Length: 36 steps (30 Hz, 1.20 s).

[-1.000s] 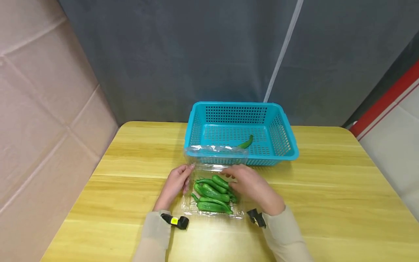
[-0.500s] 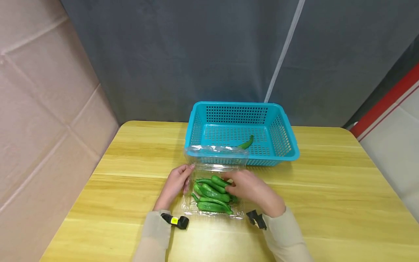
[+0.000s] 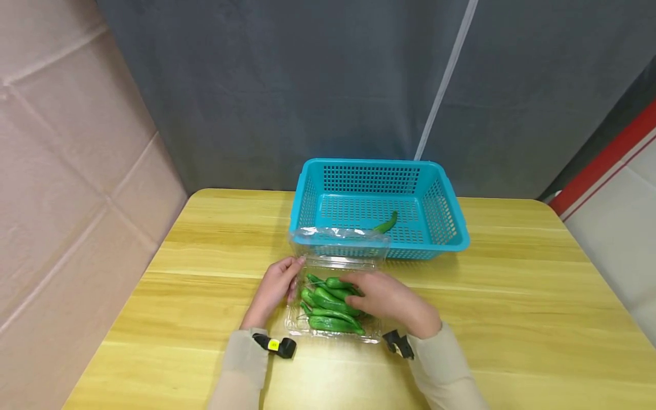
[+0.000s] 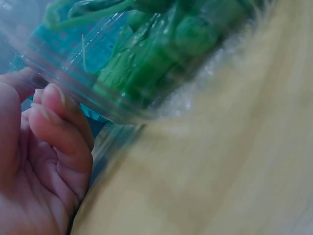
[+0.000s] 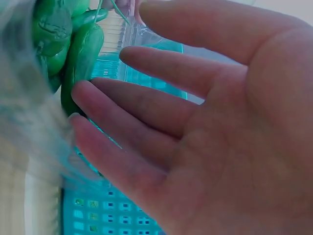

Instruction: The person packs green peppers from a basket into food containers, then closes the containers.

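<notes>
A clear plastic clamshell box point(image 3: 373, 333) lies with its lid raised and holds several green chili peppers point(image 3: 333, 323). My left hand point(image 3: 277, 285) is at the box's left side, its thumb and fingers pinching the edge near the hinge. In the left wrist view the plastic edge point(image 4: 73, 95) runs past the curled fingers of that hand. Over the right part of the box is my right hand point(image 3: 386, 299), overlapping the peppers' ends. Its fingers are nearly straight in the right wrist view, fingertips right at one long green pepper point(image 5: 83, 58).
Behind the box stands a blue plastic basket point(image 3: 359, 208) with one green chili pepper point(image 3: 386, 223) in it. The raised lid overlaps the basket's front wall. Beneath everything is a wooden table point(image 3: 205, 256); a dark grey curtain point(image 3: 256, 97) hangs behind it.
My right hand has moved left and lower over the box, and the upper peppers have shifted a little to the left. The left hand keeps its place on the edge.
</notes>
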Each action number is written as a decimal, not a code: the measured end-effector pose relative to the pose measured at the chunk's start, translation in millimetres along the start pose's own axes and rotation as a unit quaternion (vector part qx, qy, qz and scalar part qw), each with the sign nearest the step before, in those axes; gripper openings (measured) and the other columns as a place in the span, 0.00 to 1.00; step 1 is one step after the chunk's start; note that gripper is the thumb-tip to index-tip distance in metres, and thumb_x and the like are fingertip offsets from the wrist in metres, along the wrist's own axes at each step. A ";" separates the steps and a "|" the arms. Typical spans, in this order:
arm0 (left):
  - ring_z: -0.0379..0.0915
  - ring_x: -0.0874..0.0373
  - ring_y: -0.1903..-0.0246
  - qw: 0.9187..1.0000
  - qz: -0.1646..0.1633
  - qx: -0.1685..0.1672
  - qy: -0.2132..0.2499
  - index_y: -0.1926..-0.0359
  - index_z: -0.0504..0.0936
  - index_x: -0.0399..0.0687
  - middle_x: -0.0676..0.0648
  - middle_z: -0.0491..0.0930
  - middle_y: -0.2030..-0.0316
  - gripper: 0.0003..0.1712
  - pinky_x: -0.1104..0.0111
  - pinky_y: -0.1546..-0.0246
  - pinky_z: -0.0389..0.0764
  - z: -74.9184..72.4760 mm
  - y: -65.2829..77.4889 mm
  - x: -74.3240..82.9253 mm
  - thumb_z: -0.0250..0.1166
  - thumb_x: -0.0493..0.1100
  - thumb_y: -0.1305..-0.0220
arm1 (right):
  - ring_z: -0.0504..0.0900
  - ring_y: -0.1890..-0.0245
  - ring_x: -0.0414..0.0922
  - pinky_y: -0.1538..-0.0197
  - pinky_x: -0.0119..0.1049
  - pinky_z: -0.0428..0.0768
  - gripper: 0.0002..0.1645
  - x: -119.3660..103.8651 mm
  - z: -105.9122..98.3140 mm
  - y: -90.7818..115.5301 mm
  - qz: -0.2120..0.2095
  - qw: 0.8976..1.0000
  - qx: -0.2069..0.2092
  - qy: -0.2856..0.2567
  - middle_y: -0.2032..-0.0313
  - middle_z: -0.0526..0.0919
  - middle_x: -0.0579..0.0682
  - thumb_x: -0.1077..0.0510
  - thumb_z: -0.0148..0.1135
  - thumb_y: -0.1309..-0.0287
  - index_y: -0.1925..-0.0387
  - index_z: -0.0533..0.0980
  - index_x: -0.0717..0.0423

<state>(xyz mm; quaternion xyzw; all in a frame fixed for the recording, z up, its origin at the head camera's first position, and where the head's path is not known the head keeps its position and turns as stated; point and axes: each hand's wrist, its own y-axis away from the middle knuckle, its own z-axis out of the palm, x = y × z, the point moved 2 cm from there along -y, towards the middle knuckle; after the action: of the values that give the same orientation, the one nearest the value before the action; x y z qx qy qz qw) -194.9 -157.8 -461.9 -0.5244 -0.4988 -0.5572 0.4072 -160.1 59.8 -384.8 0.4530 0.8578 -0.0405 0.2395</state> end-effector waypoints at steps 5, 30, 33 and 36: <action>0.58 0.60 0.94 1.000 0.003 -0.002 -0.002 0.74 0.65 0.29 0.47 0.64 0.88 0.26 0.70 0.95 0.64 1.7 5.1 9.8 0.54 0.51 0.36 | 0.74 0.53 0.45 0.48 0.43 0.71 0.28 1.7 0.2 -0.9 -0.011 1.000 -0.009 -0.009 0.50 0.75 0.50 0.52 0.58 0.44 0.42 0.67 0.54; 0.57 0.60 0.93 1.000 0.005 0.001 0.004 0.77 0.66 0.35 0.48 0.64 0.88 0.24 0.71 0.94 0.63 1.2 6.4 8.5 0.53 0.52 0.36 | 0.74 0.52 0.44 0.50 0.41 0.72 0.26 -6.6 -33.1 23.3 -0.024 0.995 0.088 -0.036 0.48 0.74 0.44 0.50 0.56 0.42 0.42 0.68 0.48; 0.58 0.60 0.93 1.000 0.004 0.001 0.000 0.77 0.66 0.36 0.49 0.64 0.88 0.23 0.71 0.94 0.63 1.2 6.5 8.4 0.53 0.52 0.36 | 0.75 0.53 0.41 0.50 0.40 0.73 0.24 -8.8 -40.5 30.3 -0.047 0.991 0.124 -0.032 0.48 0.74 0.42 0.50 0.55 0.42 0.43 0.69 0.47; 0.58 0.60 0.93 1.000 0.004 -0.001 -0.008 0.78 0.66 0.37 0.49 0.64 0.88 0.23 0.70 0.94 0.64 1.5 6.6 8.6 0.53 0.52 0.36 | 0.74 0.52 0.39 0.50 0.39 0.73 0.22 -9.6 -45.5 36.7 -0.066 0.985 0.157 -0.031 0.48 0.74 0.40 0.50 0.55 0.41 0.45 0.70 0.46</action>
<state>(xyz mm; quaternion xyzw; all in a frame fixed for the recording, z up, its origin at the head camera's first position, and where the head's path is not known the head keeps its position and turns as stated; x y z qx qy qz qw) -189.2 -156.8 -452.6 -0.5315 -0.4991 -0.5518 0.4049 -143.3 87.1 -334.9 0.4259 0.8609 -0.2043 0.1889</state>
